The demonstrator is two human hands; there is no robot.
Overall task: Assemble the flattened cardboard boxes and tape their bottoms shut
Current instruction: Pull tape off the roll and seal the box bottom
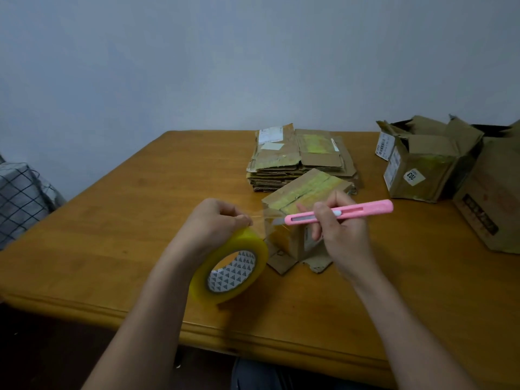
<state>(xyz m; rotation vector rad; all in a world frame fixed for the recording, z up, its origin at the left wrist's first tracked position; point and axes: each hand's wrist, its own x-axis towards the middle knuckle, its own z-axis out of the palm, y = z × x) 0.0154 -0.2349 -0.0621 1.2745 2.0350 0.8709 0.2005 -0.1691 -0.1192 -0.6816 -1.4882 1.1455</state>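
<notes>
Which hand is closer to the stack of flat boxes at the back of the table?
Right. The right hand, holding the pink knife, is just in front of the stack; the left hand, on the tape roll, is farther left and nearer the person.

A small brown cardboard box [298,218] stands upside down near the middle of the desk, its taped bottom facing up and its loose flaps splayed on the desk below. A strip of clear tape runs from its left edge to a yellowish tape roll [229,273] just left of it. Behind lies a stack of flattened boxes [295,159]; assembled boxes [422,161] stand far right.
</notes>
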